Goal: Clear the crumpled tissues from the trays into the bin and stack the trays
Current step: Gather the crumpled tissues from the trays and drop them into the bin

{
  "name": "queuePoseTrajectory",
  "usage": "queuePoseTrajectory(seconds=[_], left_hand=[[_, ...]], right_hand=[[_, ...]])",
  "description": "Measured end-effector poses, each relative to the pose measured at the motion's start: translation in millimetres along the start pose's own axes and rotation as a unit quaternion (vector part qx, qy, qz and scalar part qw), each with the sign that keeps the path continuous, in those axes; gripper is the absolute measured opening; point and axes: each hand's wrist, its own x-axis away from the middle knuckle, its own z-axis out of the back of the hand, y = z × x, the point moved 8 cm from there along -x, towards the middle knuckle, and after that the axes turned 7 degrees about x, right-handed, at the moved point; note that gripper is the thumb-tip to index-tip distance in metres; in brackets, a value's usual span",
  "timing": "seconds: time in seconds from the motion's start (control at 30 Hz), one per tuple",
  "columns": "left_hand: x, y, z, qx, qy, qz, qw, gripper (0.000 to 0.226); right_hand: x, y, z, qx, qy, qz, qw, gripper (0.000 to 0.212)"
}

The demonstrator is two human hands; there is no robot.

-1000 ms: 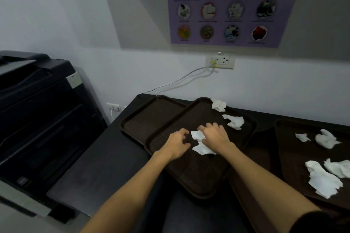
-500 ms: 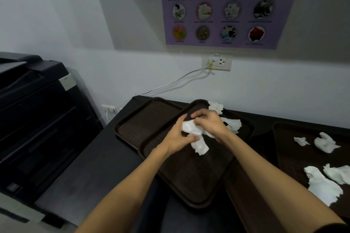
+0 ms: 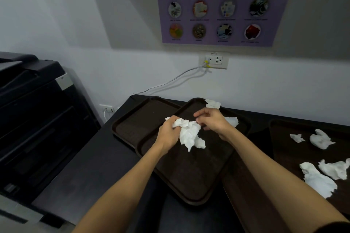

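Left hand (image 3: 167,134): grip closed tight round a white crumpled tissue bunch (image 3: 191,134), squeezing it small, likely to carry more in one go. Holds the bunch up a little above the dark brown plastic middle tray (image 3: 189,179), with a loose tail hanging down.

Right hand (image 3: 212,122): just beside the bunch, fingers bent. Cannot tell whether pinching a corner or holding nothing. Maybe passing paper over to the left grip, to be free for more picking.

Just behind the right hand, two more small white tissue lumps (image 3: 232,121) at the far end of the same tray. Sits slanted, with one side up on the bare dark brown left tray (image 3: 136,119), so not stacked neat yet.

Off to the right, a third dark brown tray (image 3: 284,147) with several white tissue lumps (image 3: 321,139) spread over it. All on a black surface (image 3: 91,166). No bin in view. Probably early in the job: lots of paper left to pick up.
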Motion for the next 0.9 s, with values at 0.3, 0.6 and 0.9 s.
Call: queuePoseTrajectory(seconds=[0.3,0.6,0.9], left_hand=[[8.3,-19.6,22.4,0.06,0.038,0.083,0.994,0.017],[21.0,-24.2,24.2,0.194,0.003,0.165,0.967,0.015],[33.3,-22.0,47.4,0.145,0.0,0.13,0.981,0.038]], right_hand=[[2.2,45.5,-39.4,0.381,-0.065,0.04,0.922,0.042],[12.7,44.6,-55.7,0.409,-0.073,0.047,0.908,0.028],[25.3,-6.7,-58.0,0.381,-0.018,0.115,0.917,0.025]])
